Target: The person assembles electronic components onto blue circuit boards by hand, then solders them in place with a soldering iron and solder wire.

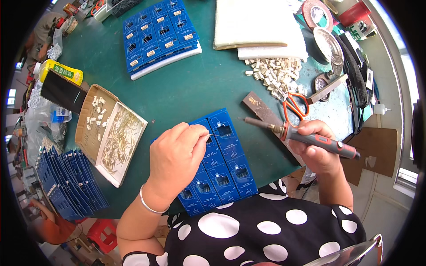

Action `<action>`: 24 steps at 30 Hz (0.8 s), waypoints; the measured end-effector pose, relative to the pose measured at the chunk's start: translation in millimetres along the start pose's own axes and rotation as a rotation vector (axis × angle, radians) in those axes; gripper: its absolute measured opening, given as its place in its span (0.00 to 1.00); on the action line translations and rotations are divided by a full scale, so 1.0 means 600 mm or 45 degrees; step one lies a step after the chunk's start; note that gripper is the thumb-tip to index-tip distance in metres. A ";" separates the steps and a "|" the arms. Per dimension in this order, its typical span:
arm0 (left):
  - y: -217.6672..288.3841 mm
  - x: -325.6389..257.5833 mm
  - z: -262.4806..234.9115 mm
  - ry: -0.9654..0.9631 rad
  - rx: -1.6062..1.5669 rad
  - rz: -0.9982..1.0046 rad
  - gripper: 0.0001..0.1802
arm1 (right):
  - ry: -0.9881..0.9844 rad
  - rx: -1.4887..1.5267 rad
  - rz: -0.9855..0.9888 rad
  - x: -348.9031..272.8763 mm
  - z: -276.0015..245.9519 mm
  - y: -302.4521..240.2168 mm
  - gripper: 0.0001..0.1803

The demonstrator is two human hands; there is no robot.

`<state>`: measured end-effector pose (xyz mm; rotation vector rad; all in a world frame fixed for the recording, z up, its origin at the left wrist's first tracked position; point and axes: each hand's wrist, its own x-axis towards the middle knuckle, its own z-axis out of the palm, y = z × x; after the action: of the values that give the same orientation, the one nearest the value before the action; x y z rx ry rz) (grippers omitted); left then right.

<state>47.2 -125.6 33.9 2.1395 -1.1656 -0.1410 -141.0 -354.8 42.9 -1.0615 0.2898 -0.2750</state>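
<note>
My left hand point(175, 153) is closed in a pinch above a blue circuit board panel point(222, 157). From its fingertips a thin, light wire-like piece point(213, 134) sticks out toward a dark part on the panel's upper right section; whether it touches is too small to tell. My fingers and palm cover the panel's upper left. In my right hand point(317, 148) is a grey soldering iron point(323, 142) with red trim. Its tip points left, beyond the panel's right edge and apart from the board.
A cardboard box point(144, 126) holds white connectors and thin metal pins. Stacked boards point(160, 33) lie at the back, more boards point(71, 184) at left. Near the iron are a connector pile point(277, 73), orange scissors point(295, 106), a brown bar point(262, 111) and a solder spool point(328, 44).
</note>
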 end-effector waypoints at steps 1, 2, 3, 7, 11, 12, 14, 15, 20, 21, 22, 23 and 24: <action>0.001 -0.001 0.003 0.002 0.009 0.003 0.05 | 0.026 0.043 0.026 -0.003 -0.002 0.010 0.15; 0.003 -0.002 0.007 0.004 0.017 0.007 0.05 | 0.023 0.044 0.028 -0.003 -0.005 0.008 0.15; 0.002 -0.002 0.011 0.006 0.017 0.005 0.05 | -0.107 -0.343 -0.055 -0.002 -0.011 0.002 0.15; 0.002 0.005 0.024 0.000 0.087 0.121 0.07 | -0.467 -1.103 -0.281 0.014 0.002 -0.019 0.19; 0.008 0.008 0.026 -0.049 0.127 0.124 0.06 | -0.513 -1.228 -0.356 0.022 0.011 -0.018 0.22; 0.009 0.009 0.027 -0.048 0.127 0.125 0.06 | -0.512 -1.229 -0.356 0.023 0.010 -0.020 0.22; 0.008 0.009 0.028 -0.047 0.162 0.141 0.06 | -0.550 -1.267 -0.339 0.024 0.010 -0.023 0.22; 0.009 0.009 0.027 -0.049 0.162 0.141 0.06 | -0.550 -1.266 -0.338 0.024 0.009 -0.023 0.22; 0.010 0.008 0.026 -0.070 0.173 0.127 0.06 | -0.617 -1.245 -0.318 0.028 0.012 -0.026 0.23; 0.010 0.008 0.027 -0.070 0.173 0.126 0.06 | -0.617 -1.245 -0.318 0.028 0.012 -0.025 0.23; 0.010 0.008 0.027 -0.063 0.164 0.130 0.06 | -0.606 -1.244 -0.323 0.028 0.013 -0.025 0.23; 0.010 0.008 0.028 -0.056 0.155 0.134 0.05 | -0.596 -1.243 -0.327 0.028 0.013 -0.026 0.23; 0.010 0.009 0.027 -0.055 0.154 0.134 0.05 | -0.596 -1.244 -0.327 0.028 0.013 -0.025 0.23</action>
<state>39.7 -140.0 26.4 2.1832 -1.3400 -0.0715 -124.0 -361.5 58.2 -2.0910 -0.1734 -0.0924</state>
